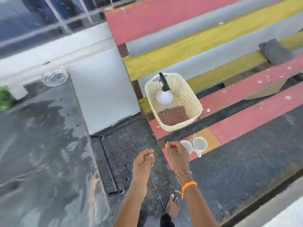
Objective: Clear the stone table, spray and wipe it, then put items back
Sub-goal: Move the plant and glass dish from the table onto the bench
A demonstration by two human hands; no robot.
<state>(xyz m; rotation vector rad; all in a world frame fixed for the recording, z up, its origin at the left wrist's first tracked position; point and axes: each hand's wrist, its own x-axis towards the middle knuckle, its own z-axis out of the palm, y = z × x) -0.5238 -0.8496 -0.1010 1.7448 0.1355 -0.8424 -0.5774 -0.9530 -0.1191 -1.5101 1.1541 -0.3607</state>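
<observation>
The dark stone table [42, 145] fills the left side, and its surface shines with wet streaks. A clear glass dish [55, 77] stands at its far corner. On the painted bench, a cream basket [193, 102] holds a white spray bottle [164, 95] with a black nozzle and a checked cloth [173, 115]. Two white cups [199, 144] stand on the front slat. My right hand [176, 151] hovers just left of the cups, fingers loosely curled and holding nothing I can make out. My left hand [144, 158] hangs beside it over the floor, loosely curled and empty.
The bench [246, 112] has red and yellow slats with gaps between them. A grey cloth [275, 51] lies on its backrest at the right. Something green [5, 98] shows at the table's left edge. A black frame bar [108, 164] runs along the table's side, above my bare foot [172, 207].
</observation>
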